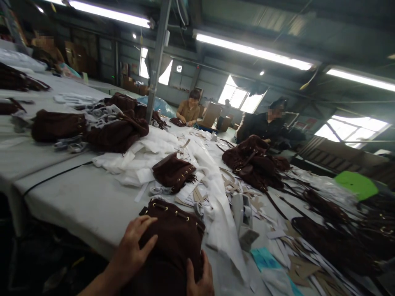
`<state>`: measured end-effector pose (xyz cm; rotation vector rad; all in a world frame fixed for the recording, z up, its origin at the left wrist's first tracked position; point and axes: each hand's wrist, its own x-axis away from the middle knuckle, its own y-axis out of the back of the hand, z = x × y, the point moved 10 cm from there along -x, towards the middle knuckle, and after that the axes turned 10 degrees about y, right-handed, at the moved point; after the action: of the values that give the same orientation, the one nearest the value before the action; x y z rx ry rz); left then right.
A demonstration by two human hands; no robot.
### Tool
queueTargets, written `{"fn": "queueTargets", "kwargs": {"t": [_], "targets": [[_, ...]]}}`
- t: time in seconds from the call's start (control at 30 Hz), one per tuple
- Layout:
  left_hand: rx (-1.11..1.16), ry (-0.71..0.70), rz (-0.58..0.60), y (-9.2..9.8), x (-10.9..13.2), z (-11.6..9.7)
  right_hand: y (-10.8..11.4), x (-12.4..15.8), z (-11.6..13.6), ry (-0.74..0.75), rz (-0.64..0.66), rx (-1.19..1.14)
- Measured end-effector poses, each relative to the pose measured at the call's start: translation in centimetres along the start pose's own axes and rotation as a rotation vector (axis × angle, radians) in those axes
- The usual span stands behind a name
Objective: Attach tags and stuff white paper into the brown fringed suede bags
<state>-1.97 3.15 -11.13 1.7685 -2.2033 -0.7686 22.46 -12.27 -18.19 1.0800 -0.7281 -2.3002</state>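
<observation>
A dark brown drawstring bag (173, 238) with gold eyelets along its top lies at the table's near edge, its lower part running out of the picture. My left hand (134, 242) rests on the bag's left side, fingers stretched and thumb apart. At the right side, my right hand (200, 273) has its thumb on the front and its fingers along the edge, gripping the bag. Just beyond lies a smaller brown bag (173, 170) with eyelets, on white paper. A grey-white tape dispenser (243, 222) stands to the right.
White sheets (212, 185) and cardboard scraps (302, 267) spread across the table (77, 197). Brown bags are piled at left (115, 131) and right (253, 160). A black cable (55, 176) crosses the left side. A metal post (157, 61) rises behind. Several people work further off.
</observation>
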Motion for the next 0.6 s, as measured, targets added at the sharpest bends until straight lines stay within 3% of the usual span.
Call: {"fn": "queueTargets", "kwargs": {"t": [0.07, 0.1, 0.17, 0.23, 0.3, 0.4, 0.47, 0.53, 0.6], "targets": [[0.087, 0.22, -0.043, 1.6, -1.6, 3.0, -0.2, -0.2, 0.0, 0.0, 0.024, 0.007], [0.143, 0.316, -0.005, 1.4, -1.8, 4.5, -0.2, -0.3, -0.1, -0.004, 0.029, 0.01], [0.292, 0.426, 0.161, -0.4, -1.3, 6.5, -0.2, -0.3, -0.4, -0.026, 0.029, 0.012], [0.497, 0.417, 0.363, -2.4, -0.2, 5.9, -0.3, -0.4, -0.7, -0.074, 0.049, -0.008], [0.711, 0.385, 0.472, -2.6, 0.6, 3.7, -1.0, -0.5, -0.4, -0.132, 0.11, -0.087], [0.802, 0.358, 0.425, 1.0, 0.4, -0.7, -3.6, -1.0, 2.9, -0.167, 0.285, -0.413], [0.661, 0.245, 0.336, 4.9, -0.1, -4.9, -5.6, -1.4, 7.0, -0.126, 0.426, -0.682], [0.377, 0.023, 0.295, 7.6, -0.1, -10.1, -6.2, -2.3, 10.8, -0.017, 0.475, -0.772], [0.073, -0.184, 0.376, 6.9, 1.0, -14.2, -5.5, -3.5, 13.1, 0.102, 0.418, -0.707]]}}
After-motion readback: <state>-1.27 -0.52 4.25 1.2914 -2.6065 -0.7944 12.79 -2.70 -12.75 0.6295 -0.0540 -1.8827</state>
